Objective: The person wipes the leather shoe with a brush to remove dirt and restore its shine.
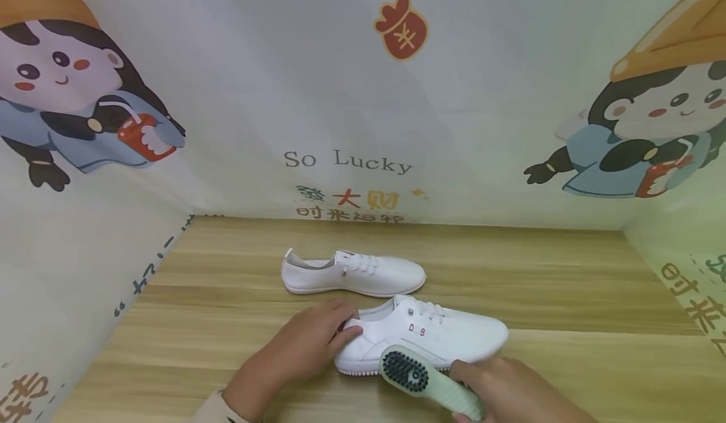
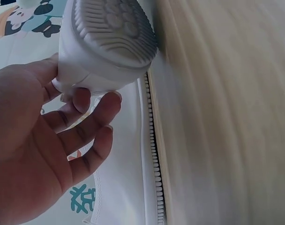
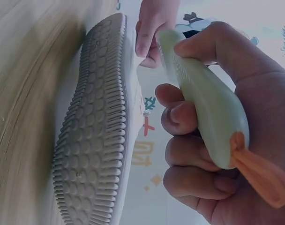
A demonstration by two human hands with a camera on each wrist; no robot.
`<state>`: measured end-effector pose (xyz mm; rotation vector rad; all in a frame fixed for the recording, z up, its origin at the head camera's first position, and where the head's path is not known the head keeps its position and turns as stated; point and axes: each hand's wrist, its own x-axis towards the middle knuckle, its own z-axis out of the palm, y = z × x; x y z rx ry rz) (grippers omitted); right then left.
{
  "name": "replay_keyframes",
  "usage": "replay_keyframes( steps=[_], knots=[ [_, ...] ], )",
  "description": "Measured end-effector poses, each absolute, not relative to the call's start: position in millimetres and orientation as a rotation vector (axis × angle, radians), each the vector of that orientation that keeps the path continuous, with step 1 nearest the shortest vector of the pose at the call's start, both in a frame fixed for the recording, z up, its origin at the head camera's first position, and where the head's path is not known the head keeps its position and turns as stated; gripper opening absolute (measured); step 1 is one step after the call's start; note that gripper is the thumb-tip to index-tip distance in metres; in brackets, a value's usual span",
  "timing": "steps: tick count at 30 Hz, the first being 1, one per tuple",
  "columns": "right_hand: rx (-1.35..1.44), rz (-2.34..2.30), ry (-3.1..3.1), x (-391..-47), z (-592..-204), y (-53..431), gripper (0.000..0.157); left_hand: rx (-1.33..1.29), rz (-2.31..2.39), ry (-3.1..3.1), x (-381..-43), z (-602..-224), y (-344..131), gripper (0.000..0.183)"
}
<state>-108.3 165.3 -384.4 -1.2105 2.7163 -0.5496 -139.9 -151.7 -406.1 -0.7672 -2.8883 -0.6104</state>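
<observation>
A white lace-up shoe (image 1: 459, 333) with small red letters on its side stands near the front of the wooden surface. My left hand (image 1: 309, 338) grips its heel, thumb on the near side and fingers at the collar. In the left wrist view the ribbed heel sole (image 2: 116, 28) is lifted and tilted toward the camera. My right hand (image 1: 505, 388) holds a pale green brush (image 1: 437, 385) by its handle, dark bristles facing up and toward the head camera. The brush head overlaps the shoe's near side; contact cannot be told. An orange loop (image 3: 262, 178) hangs from the handle's end.
A second white shoe (image 1: 363, 275) lies behind the first, toe to the right. The wood-grain surface (image 1: 227, 272) is bounded by a printed white backdrop (image 1: 482, 127) at the back and on both sides.
</observation>
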Motion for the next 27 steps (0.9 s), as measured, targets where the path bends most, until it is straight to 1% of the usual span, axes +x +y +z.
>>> replay_keyframes(
  steps=[6,12,14,17,21,25,27],
  knots=[
    [-1.224,-0.604,2.726,-114,-382,167,0.023,-0.746,-0.555,-2.897,-144,-406,-151,0.015],
    [-1.192,-0.693,2.757,-121,-382,169,0.020,-0.724,-0.493,-2.889,-142,-408,-151,0.015],
    [-1.197,-0.729,2.816,-120,-384,168,0.021,-0.725,-0.459,-2.877,-140,-409,-152,0.015],
    [-1.273,-0.783,2.920,-119,-388,165,0.028,-0.722,-0.414,-2.868,-137,-409,-152,0.015],
    [-1.363,-0.781,3.013,-118,-392,160,0.042,-0.715,-0.392,-2.885,-135,-407,-152,0.017],
    [-1.362,-0.753,3.025,-117,-393,156,0.061,-0.708,-0.398,-2.895,-134,-405,-151,0.021],
    [-1.357,-0.746,3.002,-116,-393,154,0.067,-0.708,-0.417,-2.902,-134,-404,-151,0.020]
  ],
)
